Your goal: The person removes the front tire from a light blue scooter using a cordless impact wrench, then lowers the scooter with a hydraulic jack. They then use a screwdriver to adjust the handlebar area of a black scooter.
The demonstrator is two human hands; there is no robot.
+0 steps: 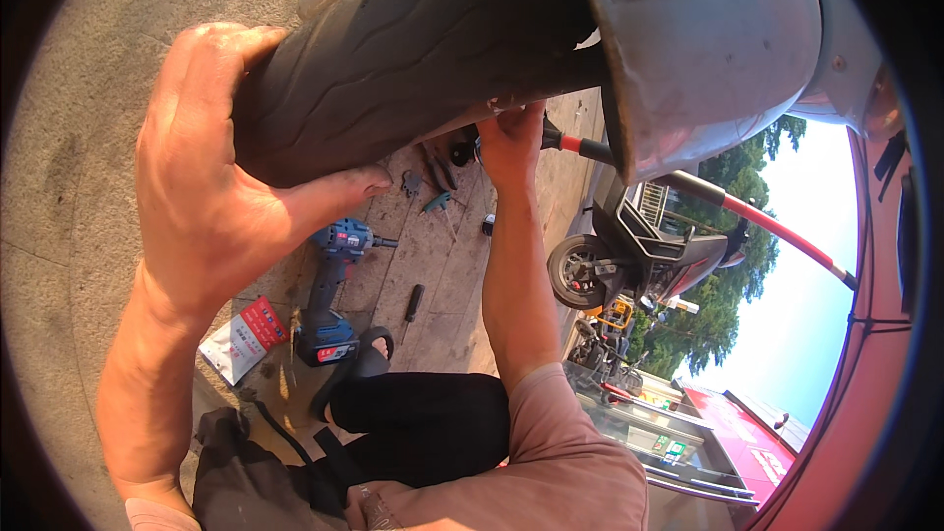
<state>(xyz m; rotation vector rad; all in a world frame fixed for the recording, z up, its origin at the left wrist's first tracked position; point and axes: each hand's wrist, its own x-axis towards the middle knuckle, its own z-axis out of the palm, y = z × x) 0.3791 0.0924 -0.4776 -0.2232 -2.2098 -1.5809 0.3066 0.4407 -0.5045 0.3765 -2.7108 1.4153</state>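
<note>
My left hand grips a black treaded tyre, fingers curled over its left side and thumb along the lower side. A worn silver mudguard curves over the tyre's right part. My right hand reaches up to the tyre's lower edge near small metal parts; its fingers are bent and partly hidden, and what they hold cannot be made out. Below lie a blue cordless impact driver, a red and white packet, pliers, a teal-handled tool and a black-handled tool.
A black and red pole runs behind the mudguard. A scooter and other two-wheelers stand on the right, before trees and a shopfront. My bent leg is on the paved ground.
</note>
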